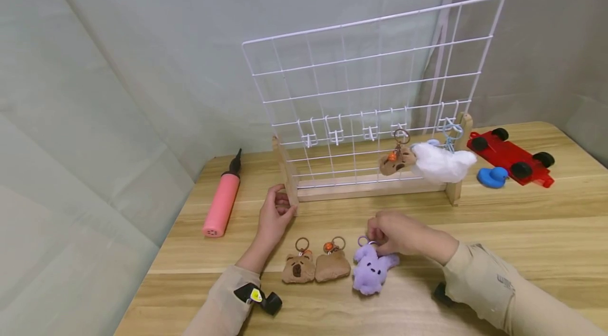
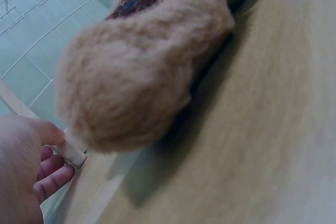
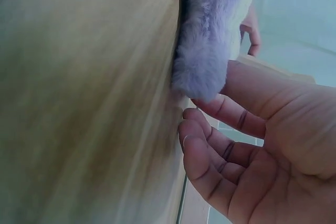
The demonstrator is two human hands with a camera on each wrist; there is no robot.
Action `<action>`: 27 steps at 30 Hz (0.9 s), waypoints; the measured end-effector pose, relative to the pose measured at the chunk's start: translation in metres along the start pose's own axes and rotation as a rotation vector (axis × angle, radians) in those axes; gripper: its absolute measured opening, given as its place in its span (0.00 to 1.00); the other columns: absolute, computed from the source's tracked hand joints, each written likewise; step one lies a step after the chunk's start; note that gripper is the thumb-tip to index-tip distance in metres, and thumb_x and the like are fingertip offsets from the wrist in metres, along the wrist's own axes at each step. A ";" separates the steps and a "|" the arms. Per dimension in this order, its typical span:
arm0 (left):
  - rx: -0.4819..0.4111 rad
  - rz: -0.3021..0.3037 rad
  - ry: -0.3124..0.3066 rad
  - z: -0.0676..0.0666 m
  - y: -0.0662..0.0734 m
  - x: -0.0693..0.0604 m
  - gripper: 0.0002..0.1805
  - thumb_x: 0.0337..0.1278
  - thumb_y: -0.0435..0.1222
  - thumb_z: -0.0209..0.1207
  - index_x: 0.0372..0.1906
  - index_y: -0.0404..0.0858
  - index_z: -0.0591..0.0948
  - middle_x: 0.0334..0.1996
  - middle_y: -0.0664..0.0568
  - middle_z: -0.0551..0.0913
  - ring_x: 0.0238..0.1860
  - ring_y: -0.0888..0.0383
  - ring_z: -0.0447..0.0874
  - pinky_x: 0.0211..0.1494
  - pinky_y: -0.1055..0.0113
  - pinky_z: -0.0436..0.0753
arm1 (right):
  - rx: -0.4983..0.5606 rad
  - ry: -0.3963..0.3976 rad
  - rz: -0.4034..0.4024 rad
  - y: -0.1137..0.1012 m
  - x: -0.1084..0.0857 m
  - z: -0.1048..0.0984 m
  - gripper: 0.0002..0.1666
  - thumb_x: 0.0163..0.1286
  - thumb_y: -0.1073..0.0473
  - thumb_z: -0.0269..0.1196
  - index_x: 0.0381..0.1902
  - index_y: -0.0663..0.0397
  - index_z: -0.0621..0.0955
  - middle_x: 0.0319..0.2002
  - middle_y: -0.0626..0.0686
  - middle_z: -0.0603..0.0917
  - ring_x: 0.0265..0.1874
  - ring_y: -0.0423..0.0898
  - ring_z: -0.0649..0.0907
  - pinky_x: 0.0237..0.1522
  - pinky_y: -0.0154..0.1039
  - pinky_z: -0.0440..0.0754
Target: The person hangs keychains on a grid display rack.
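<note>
Wrist pics dim w/ soft blur

The purple toy [image 1: 369, 276] is fuzzy plush, the tabletop [image 1: 332, 312] smooth wood, the grid [image 1: 379, 19] metal.

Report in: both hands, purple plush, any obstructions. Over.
Left hand holds wire rack's left wooden post. Right hand at purple plush, grip unclear. Plush face-up on table. Brown plushes alongside; nothing seen blocking.
</note>
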State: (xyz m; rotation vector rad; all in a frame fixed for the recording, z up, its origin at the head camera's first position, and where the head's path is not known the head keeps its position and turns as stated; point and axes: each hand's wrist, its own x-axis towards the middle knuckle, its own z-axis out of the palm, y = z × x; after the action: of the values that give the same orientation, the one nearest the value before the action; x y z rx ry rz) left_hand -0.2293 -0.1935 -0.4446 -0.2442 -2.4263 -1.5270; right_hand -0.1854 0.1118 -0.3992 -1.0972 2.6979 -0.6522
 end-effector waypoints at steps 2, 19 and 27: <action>-0.001 0.008 -0.003 0.000 0.000 0.000 0.30 0.52 0.22 0.62 0.61 0.31 0.65 0.44 0.33 0.78 0.42 0.46 0.80 0.38 0.77 0.80 | -0.004 0.001 -0.005 0.000 0.000 0.000 0.13 0.48 0.61 0.74 0.27 0.46 0.78 0.25 0.43 0.73 0.26 0.34 0.70 0.29 0.27 0.70; 0.005 0.005 0.000 0.000 0.001 0.000 0.30 0.51 0.21 0.62 0.60 0.32 0.66 0.43 0.34 0.78 0.42 0.47 0.80 0.37 0.79 0.80 | 0.091 -0.038 0.020 0.003 -0.001 0.000 0.14 0.50 0.63 0.72 0.27 0.46 0.77 0.21 0.39 0.76 0.23 0.30 0.71 0.28 0.27 0.71; 0.008 0.003 0.001 0.001 0.001 -0.001 0.31 0.51 0.21 0.62 0.61 0.32 0.66 0.44 0.34 0.78 0.42 0.48 0.80 0.37 0.79 0.80 | 0.227 -0.048 0.057 0.003 -0.003 -0.003 0.11 0.52 0.65 0.70 0.27 0.49 0.78 0.22 0.41 0.77 0.23 0.32 0.73 0.27 0.27 0.74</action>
State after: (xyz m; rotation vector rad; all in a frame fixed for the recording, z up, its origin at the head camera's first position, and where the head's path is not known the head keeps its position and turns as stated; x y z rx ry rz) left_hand -0.2285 -0.1924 -0.4440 -0.2445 -2.4295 -1.5154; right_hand -0.1860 0.1164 -0.3980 -0.9627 2.5285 -0.8837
